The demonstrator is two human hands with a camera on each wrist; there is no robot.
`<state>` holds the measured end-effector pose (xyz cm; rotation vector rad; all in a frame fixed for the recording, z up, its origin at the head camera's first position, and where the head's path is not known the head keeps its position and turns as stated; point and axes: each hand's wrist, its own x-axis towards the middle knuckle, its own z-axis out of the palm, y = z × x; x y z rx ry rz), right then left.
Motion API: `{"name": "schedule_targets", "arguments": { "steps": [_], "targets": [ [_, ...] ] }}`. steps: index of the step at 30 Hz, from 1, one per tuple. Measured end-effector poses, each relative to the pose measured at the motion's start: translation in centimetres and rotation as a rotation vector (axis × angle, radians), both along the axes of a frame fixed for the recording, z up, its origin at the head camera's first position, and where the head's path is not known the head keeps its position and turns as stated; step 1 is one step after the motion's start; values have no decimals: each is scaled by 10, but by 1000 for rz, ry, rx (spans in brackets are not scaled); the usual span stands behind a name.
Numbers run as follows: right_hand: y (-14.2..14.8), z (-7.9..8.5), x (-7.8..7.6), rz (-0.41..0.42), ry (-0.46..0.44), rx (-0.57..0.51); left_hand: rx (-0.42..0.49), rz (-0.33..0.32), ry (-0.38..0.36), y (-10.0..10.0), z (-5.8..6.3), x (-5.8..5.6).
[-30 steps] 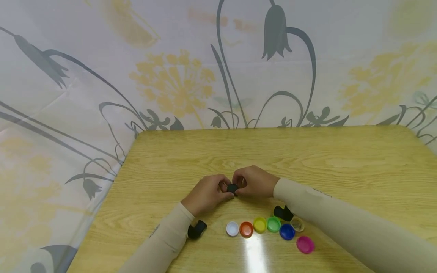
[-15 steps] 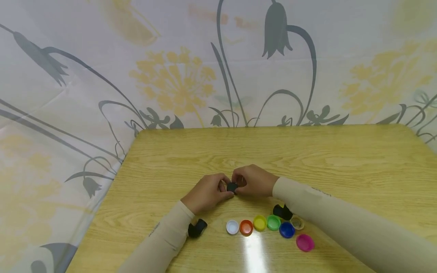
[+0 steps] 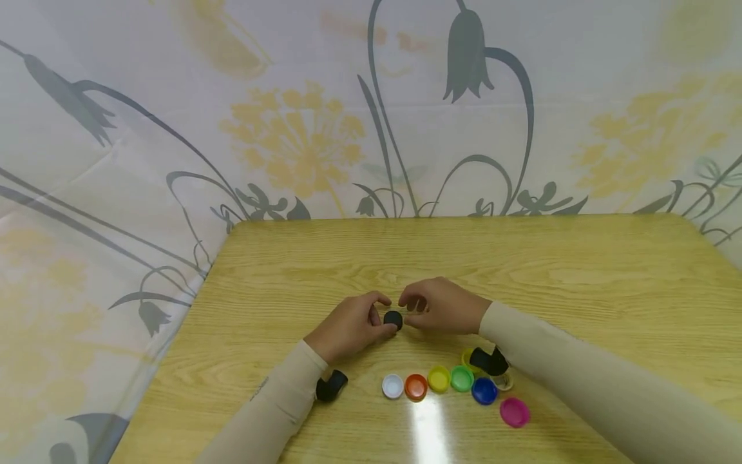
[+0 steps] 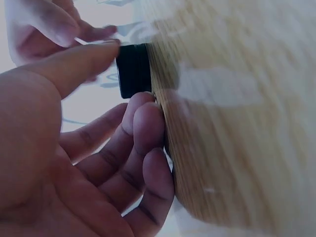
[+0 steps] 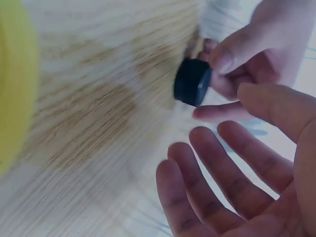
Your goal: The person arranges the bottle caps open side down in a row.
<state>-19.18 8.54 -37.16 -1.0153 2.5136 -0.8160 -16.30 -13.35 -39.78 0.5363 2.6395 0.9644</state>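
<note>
A black round bottle cap (image 3: 393, 319) stands flat on the wooden table between my hands; its ribless dark side shows in the left wrist view. My left hand (image 3: 352, 327) is at its left, with the thumb tip touching the cap's near edge. The left index finger (image 5: 217, 111) is stretched out apart from the cap, while the other left fingers bend low at the tabletop. To the right of the cap hovers my right hand (image 3: 445, 305), holding nothing. Its fingers (image 5: 212, 148) are relaxed and spread, with a gap between them and the cap.
Nearer the person lies a row of caps: white (image 3: 393, 386), red (image 3: 416, 387), yellow (image 3: 438, 379), green (image 3: 462, 378) and blue (image 3: 484, 391). A pink cap (image 3: 514, 412) lies nearer still. Another yellow cap (image 3: 469, 358) and a beige cap (image 3: 503, 381) are partly hidden by the right wrist camera (image 3: 489, 361).
Both hands had their fingertips around the black cap. My right hand has let go and drawn back to the right; my left index finger has lifted off. The cap has barely moved.
</note>
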Motion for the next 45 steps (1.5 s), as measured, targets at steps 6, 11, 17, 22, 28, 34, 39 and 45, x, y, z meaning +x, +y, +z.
{"name": "schedule_targets", "arguments": {
  "steps": [6,11,17,22,28,34,39,45],
  "targets": [
    [14,8,28,-89,32,-69,-5,17,69,-1,4,2],
    [18,10,55,-91,63,-144,26,-29,135,-7,8,12],
    [17,1,78,-57,105,-230,65,-188,56,-11,11,24],
    [18,-7,86,-29,182,-188,26,-312,64,-7,11,30],
    [22,-15,87,-5,164,-113,-53,-384,147,1,8,36],
    [25,-24,86,21,209,-65,-169,-397,278,9,6,44],
    [26,-27,85,49,223,-60,-235,-366,318,13,6,49],
    [24,-31,85,50,240,-67,-254,-358,325,13,5,53]
  ]
}}
